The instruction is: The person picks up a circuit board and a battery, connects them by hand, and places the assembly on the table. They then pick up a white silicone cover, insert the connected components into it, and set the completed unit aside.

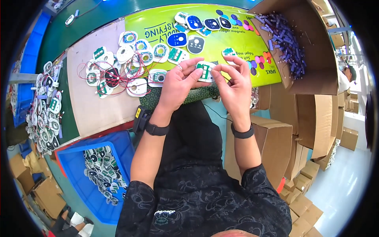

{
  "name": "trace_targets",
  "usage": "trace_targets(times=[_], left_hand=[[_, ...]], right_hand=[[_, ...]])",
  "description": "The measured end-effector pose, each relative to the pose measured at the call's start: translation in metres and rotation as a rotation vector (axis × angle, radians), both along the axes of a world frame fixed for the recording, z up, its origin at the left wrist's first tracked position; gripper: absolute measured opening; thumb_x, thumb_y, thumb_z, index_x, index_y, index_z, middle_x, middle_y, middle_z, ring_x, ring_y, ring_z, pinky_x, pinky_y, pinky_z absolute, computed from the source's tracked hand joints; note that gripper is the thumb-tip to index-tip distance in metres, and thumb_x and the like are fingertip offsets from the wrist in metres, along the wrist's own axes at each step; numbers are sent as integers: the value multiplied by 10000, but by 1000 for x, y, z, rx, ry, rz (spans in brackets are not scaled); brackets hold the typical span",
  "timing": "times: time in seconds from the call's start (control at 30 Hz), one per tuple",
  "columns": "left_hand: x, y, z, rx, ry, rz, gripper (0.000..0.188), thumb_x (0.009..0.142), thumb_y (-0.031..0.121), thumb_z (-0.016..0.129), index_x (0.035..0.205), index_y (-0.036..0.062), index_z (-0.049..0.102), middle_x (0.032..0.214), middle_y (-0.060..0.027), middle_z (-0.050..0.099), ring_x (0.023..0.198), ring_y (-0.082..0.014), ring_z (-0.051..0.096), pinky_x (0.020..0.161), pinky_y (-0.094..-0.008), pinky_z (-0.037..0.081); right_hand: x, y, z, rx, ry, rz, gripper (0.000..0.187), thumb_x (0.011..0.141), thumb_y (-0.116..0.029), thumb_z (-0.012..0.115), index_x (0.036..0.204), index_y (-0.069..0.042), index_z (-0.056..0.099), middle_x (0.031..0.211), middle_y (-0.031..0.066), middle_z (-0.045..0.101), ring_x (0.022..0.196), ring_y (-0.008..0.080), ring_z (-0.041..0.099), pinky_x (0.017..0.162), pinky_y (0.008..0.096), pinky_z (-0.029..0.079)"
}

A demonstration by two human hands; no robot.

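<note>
White plastic identifies the small component (205, 72), raised between our left hand (175, 86) and right hand (235, 87), over the near part of the tabletop (108, 15). Left fingers pinch its left side; right fingers, equally near, stand narrowed at its right edge, whether gripping we cannot tell. We cannot establish its long axis. Its exposed face looks green and white, squarish blocks visible.

Board (204, 71) over table (106, 17) front edge; wired parts (127, 53) left, loose parts (177, 39) behind, carton (324, 59) right, bin (123, 148) near left.
</note>
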State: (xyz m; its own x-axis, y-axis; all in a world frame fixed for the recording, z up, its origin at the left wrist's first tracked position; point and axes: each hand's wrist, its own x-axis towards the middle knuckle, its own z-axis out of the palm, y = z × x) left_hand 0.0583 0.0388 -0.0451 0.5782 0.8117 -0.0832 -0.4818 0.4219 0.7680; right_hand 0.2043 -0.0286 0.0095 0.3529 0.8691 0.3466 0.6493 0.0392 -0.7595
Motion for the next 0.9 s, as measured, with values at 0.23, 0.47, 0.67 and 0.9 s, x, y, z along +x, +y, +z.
trace_targets(times=[0.23,0.47,0.67,0.9], left_hand=[[2,-3,-1,42,25,43,375,1009,28,577,1377,-37,544,1236,-148,662,1072,-191,676,879,-370,634],[5,-5,-3,137,147,82,370,1012,35,577,1372,-45,549,1235,-145,662,1065,-181,675,865,-346,636],[4,-4,1,93,88,77,360,1013,32,574,1362,-51,555,1230,-140,664,1058,-178,676,864,-349,637],[5,-6,-3,108,100,105,341,1010,40,583,1338,-54,580,1207,-128,682,1011,-140,676,838,-318,633]], right_hand=[[0,4,2,-11,-71,46,131,805,-12,765,930,-37,733,1256,114,588,886,213,659,789,345,552],[3,5,-2,-10,-160,72,124,803,-7,760,921,-28,727,1269,111,598,894,225,670,772,351,558],[0,4,-5,-37,30,40,104,833,-25,752,936,-28,739,1266,85,600,873,195,659,770,327,549],[5,7,-4,-53,-43,57,95,830,-35,757,924,-36,748,1244,78,620,846,190,663,775,326,548]])
